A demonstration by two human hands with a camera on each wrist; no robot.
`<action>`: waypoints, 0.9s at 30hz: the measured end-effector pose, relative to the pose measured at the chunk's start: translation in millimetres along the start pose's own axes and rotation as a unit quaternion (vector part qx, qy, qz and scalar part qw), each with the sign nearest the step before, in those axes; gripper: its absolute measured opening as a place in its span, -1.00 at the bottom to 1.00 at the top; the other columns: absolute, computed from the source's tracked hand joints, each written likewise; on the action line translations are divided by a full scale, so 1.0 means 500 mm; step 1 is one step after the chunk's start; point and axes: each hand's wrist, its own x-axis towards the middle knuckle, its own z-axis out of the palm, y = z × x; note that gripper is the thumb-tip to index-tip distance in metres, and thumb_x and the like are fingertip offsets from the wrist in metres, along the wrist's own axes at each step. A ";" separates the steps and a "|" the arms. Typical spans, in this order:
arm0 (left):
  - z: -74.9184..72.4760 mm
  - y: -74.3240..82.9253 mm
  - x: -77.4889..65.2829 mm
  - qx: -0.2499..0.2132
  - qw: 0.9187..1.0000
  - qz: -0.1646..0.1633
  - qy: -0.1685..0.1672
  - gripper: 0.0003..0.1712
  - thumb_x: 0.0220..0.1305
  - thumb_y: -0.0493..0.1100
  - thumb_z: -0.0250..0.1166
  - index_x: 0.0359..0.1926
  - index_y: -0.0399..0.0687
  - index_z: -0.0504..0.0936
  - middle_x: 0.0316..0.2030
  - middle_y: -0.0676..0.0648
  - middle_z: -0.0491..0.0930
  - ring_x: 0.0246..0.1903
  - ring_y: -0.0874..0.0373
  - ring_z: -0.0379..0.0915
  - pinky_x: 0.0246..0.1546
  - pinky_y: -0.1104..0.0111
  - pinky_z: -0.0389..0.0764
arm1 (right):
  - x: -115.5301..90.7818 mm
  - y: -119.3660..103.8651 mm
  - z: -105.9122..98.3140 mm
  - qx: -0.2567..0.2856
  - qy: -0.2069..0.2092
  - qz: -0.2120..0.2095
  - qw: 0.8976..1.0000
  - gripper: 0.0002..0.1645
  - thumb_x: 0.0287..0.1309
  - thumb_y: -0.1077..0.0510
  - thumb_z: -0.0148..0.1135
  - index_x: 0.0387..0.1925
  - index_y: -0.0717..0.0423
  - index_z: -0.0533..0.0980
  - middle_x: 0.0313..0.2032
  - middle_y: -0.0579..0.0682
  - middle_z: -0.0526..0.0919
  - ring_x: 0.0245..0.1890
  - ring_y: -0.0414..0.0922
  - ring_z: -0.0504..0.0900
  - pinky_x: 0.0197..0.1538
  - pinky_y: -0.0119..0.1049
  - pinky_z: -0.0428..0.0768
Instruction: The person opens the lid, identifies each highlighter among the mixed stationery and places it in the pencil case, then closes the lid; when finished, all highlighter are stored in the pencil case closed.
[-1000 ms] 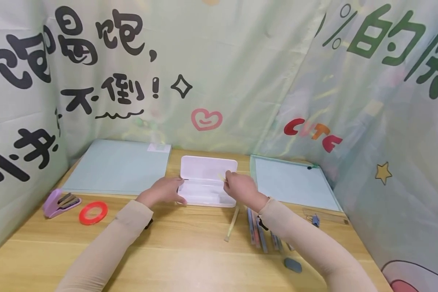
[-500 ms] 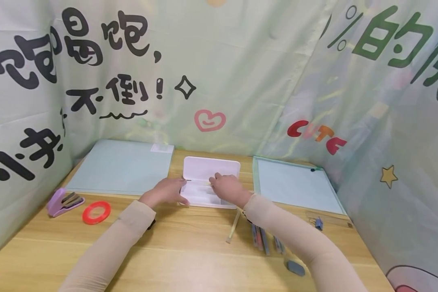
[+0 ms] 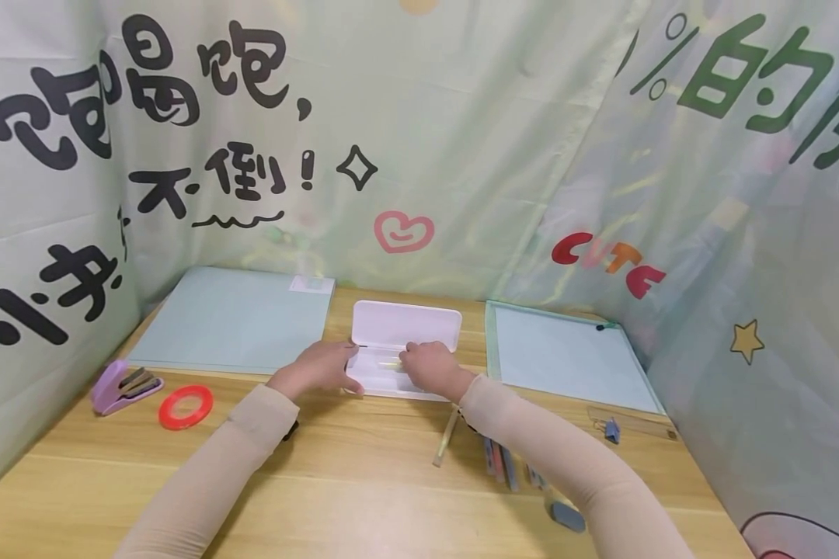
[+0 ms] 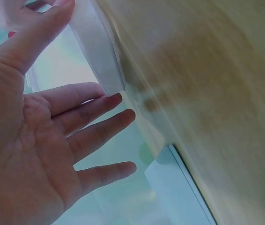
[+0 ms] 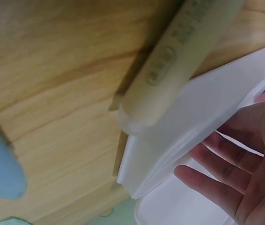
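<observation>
A white pencil case (image 3: 407,323) stands with its lid up at the middle back of the table. My left hand (image 3: 319,366) holds its left end, thumb at the front and fingers toward the hinge; in the left wrist view its other fingers (image 4: 106,173) are spread. Over the tray, my right hand (image 3: 433,366) pinches a slim yellow pen (image 3: 390,364), whose tip end points left; the rest is hidden by the hand. A pale yellow pen (image 5: 170,70) lies on the table just in front of the case.
Several pens (image 3: 499,463) and a blue-grey eraser (image 3: 567,515) lie under the right forearm. Left are a purple stapler (image 3: 122,388) and a red tape roll (image 3: 185,407). A blue folder (image 3: 234,318), a zip pouch (image 3: 566,353), a blue clip (image 3: 611,430) and a clear ruler (image 3: 643,423) lie around.
My right hand has moved left and a little toward me, bringing the slim yellow pen from the lid down over the tray. The left hand stays at the case's left end.
</observation>
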 end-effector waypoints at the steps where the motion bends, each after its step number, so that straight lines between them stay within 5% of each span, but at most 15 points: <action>1: 0.001 0.001 0.000 0.000 1.000 0.000 0.000 0.10 -0.30 0.42 0.22 0.20 -0.19 0.25 0.16 -0.10 0.24 0.12 -0.03 0.15 0.05 0.16 0.22 | -0.003 0.000 -0.003 0.001 -0.002 0.001 1.000 -0.83 0.11 0.09 0.00 -0.49 0.01 0.49 -0.59 -0.12 0.39 -0.66 -0.24 0.37 -0.69 -0.31 0.40; 8: 0.003 0.004 -0.001 0.003 1.000 0.007 -0.002 0.10 -0.29 0.42 0.21 0.20 -0.19 0.25 0.16 -0.11 0.26 0.10 -0.04 0.18 0.03 0.15 0.26 | -0.051 0.011 -0.035 0.021 0.020 -0.005 1.000 -0.89 0.04 0.17 0.08 -0.37 0.00 0.52 -0.50 -0.14 0.45 -0.58 -0.22 0.44 -0.66 -0.34 0.41; 16: -0.002 -0.003 0.002 0.015 1.000 0.011 -0.004 0.13 -0.28 0.47 0.16 0.22 -0.18 0.21 0.18 -0.10 0.23 0.13 -0.02 0.14 0.05 0.16 0.23 | -0.128 0.040 -0.068 0.044 0.074 -0.043 0.995 -0.75 0.07 0.21 0.06 -0.18 0.00 0.53 -0.24 -0.08 0.53 -0.25 -0.17 0.51 -0.29 -0.37 0.50; 27: -0.008 0.000 -0.001 0.015 1.000 0.013 -0.014 0.08 -0.22 0.41 0.19 0.21 -0.21 0.22 0.17 -0.13 0.22 0.13 -0.06 0.14 0.05 0.11 0.20 | -0.205 0.048 -0.047 0.103 0.047 -0.153 0.982 -0.66 -0.07 0.18 0.23 -0.14 -0.05 0.52 -0.08 -0.04 0.45 0.06 -0.03 0.30 0.12 -0.15 0.22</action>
